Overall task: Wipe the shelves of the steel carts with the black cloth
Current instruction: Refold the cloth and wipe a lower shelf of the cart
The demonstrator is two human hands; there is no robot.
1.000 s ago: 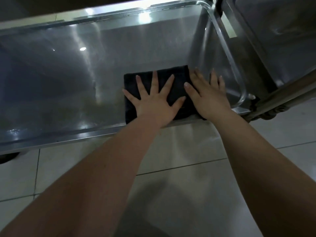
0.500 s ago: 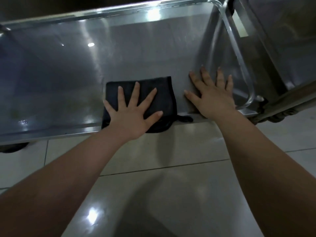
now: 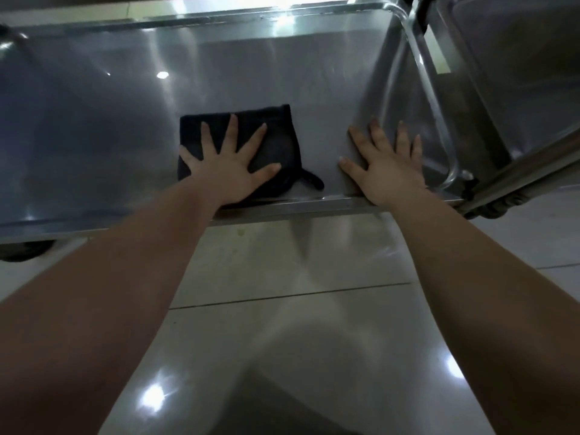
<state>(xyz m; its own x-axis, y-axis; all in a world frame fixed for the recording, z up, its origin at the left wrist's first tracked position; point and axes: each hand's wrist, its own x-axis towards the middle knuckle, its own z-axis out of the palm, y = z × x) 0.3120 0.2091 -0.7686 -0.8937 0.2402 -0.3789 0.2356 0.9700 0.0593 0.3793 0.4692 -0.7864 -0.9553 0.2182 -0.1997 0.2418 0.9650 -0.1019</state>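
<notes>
Two flat, spread hands: left hand (image 3: 226, 166) presses one black cloth (image 3: 276, 146), right hand (image 3: 387, 164) rests on shelf (image 3: 94, 127).

The steel cart shelf (image 3: 94, 136) bears a folded black cloth (image 3: 279, 142) lying flat near its front rim.

Left hand (image 3: 227, 169) flat on the cloth (image 3: 276, 142) on the shelf (image 3: 94, 120); right hand (image 3: 387, 171) rests beside it, apart.
</notes>
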